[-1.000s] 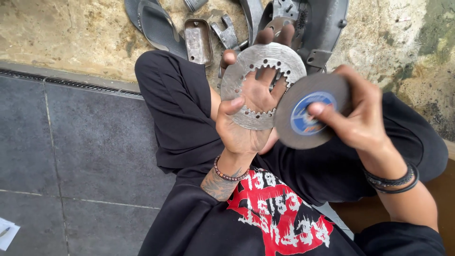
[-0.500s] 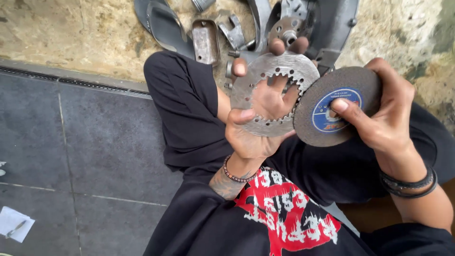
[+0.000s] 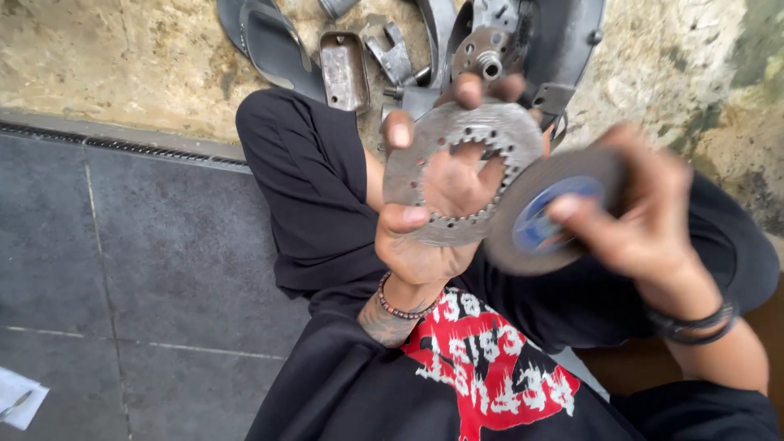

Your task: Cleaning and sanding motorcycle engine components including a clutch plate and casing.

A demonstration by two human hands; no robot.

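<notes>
Head view: a seated person in black clothes looks down at both hands, raised over the lap.
Left hand [image 3: 437, 216]: fingers threaded through the open centre of a perforated metal ring disc [image 3: 457, 171], thumb clamped over its lower rim; the toothed inner edge presses against the fingers.
Right hand [image 3: 645, 220]: pinches a grey cutting disc with a blue centre label [image 3: 543, 216] by its face and rim (blurred).
Contact: the cutting disc's edge overlaps the ring disc's right side.
Slip risk: the pinch looks thin; a knock between discs could chip the abrasive one.
Cut risk: the teeth could nick the fingers if the ring twists.
Ground beyond: sandal [image 3: 273, 45], metal casing [image 3: 343, 69], machine housing [image 3: 539, 41] on stone.
</notes>
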